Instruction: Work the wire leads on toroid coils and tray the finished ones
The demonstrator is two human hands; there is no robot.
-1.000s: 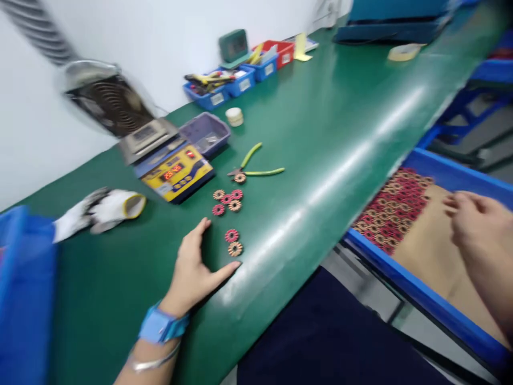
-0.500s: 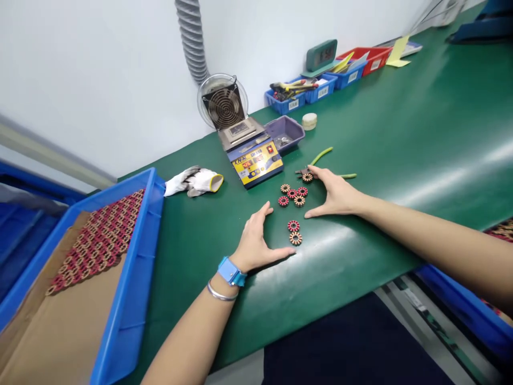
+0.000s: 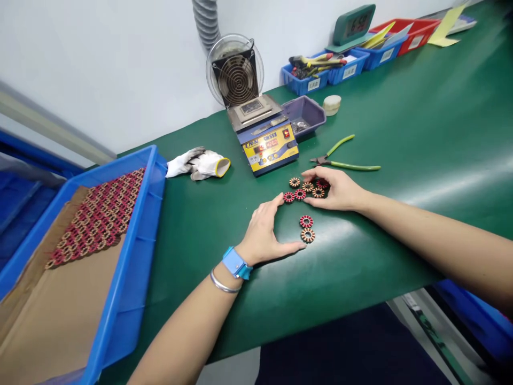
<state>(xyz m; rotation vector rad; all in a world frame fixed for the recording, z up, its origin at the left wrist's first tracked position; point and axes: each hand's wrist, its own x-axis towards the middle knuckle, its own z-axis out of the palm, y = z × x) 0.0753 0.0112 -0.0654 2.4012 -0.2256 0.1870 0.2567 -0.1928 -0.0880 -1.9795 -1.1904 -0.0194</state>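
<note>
Several small wound stators, some with red and some with copper windings, lie on the green table. My right hand [image 3: 332,188] curves around the right side of the main cluster, thumb and fingers apart, with a copper-wound stator [image 3: 318,192] between them. Its fingers partly cover a red-wound stator [image 3: 322,183]. My left hand [image 3: 267,232] rests open on the left. Its fingertips reach a red-wound stator [image 3: 288,198] at the cluster's edge. Near the left thumb tip lies a lone copper-wound stator [image 3: 308,235], with another red-wound stator [image 3: 306,221] just above it.
Green-handled cutters [image 3: 340,160] lie beyond my right hand. A soldering pot unit [image 3: 270,147] stands behind, beside a purple tray [image 3: 310,112]. White gloves [image 3: 200,163] lie left of it. A large blue crate [image 3: 150,214] holds rows of stators at left. Small blue bins [image 3: 306,84] line the wall.
My right hand has moved away from the cutters toward the cluster, and the copper-wound stator near its fingers moved with it. My left hand keeps its open shape. The camera view has shifted.
</note>
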